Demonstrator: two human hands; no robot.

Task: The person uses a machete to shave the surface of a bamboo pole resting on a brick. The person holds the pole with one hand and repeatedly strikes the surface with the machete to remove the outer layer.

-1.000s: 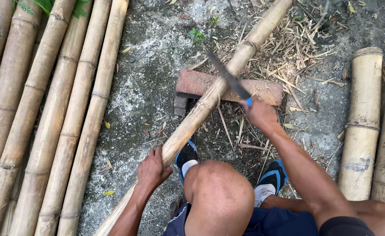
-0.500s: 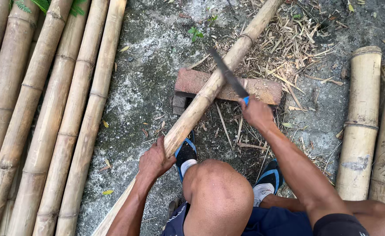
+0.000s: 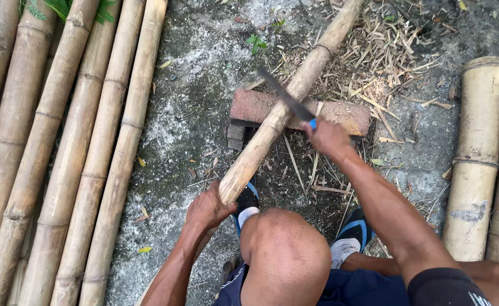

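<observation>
A bamboo pole [image 3: 272, 127] lies diagonally across a reddish brick [image 3: 340, 116] on the concrete ground [image 3: 193, 113], its long axis running from lower left near the knee [image 3: 286, 255] to the upper right edge of the view. The left hand [image 3: 207, 208] is wrapped around the pole's lower part. The right hand [image 3: 327, 137] is clenched on the blue handle of a dark blade [image 3: 286, 97], which rests across the pole just above the brick, tip pointing up-left. A row of bamboo poles [image 3: 62, 147] hems the left side, thick bamboo sections [image 3: 479, 153] the right; bare ground lies between, with dry shavings [image 3: 385, 62] near the brick.
</observation>
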